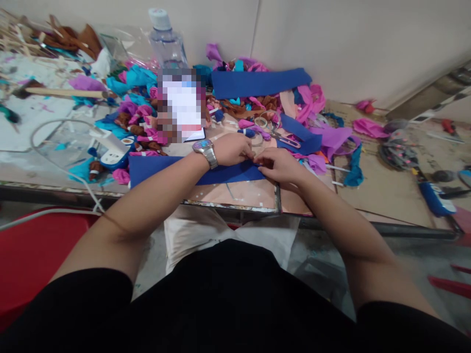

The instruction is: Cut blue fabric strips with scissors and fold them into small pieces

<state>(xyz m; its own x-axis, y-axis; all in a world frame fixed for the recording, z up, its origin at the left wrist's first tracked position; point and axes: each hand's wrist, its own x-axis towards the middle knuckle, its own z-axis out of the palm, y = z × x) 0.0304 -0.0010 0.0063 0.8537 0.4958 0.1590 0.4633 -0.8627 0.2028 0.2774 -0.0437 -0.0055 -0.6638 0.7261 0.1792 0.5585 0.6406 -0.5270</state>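
A long dark blue strip (169, 169), of crepe paper or cloth, lies along the table's front edge. At its right end, my left hand (232, 148) and my right hand (278, 164) meet with fingertips nearly touching. Both hands are closed in a pinch, and a bit of blue shows between them. The exact grip is partly hidden by the fingers. Just beyond the hands are a roll of clear tape (256, 140), a small blue wrapped piece (246, 132) and scissors (285, 139). Another blue strip (301, 137) lies right of them.
A phone (198, 134), partly blurred out, leans before a water bottle (167, 46). Coloured scraps and tied bundles (140, 122) cover the table's back and left. A hammer (66, 92) and a white cable (69, 171) lie left. Cardboard (371, 181) is on the right.
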